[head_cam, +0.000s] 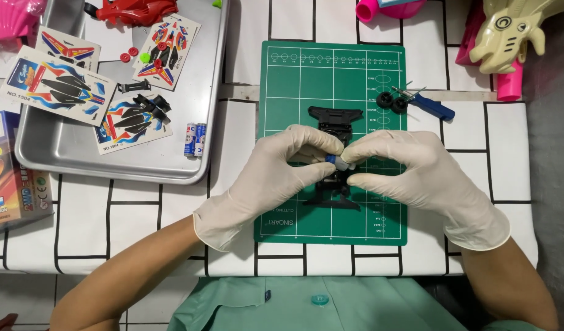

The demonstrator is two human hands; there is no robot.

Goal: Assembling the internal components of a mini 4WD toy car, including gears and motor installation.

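Observation:
Both my hands wear white gloves and meet over a green cutting mat (294, 92). My left hand (276, 175) and my right hand (417, 175) pinch a small blue and white part (339, 160) between their fingertips. Under them lies a black toy car chassis (335, 119), its front and rear ends showing above and below my fingers. Its middle is hidden by my hands.
A metal tray (80, 156) at the left holds sticker sheets (56, 86), small black and red parts and two batteries (195, 140). Two black wheels (391, 101) and a blue screwdriver (430, 105) lie at the mat's right edge. Coloured toys line the far edge; a box (9, 178) sits left.

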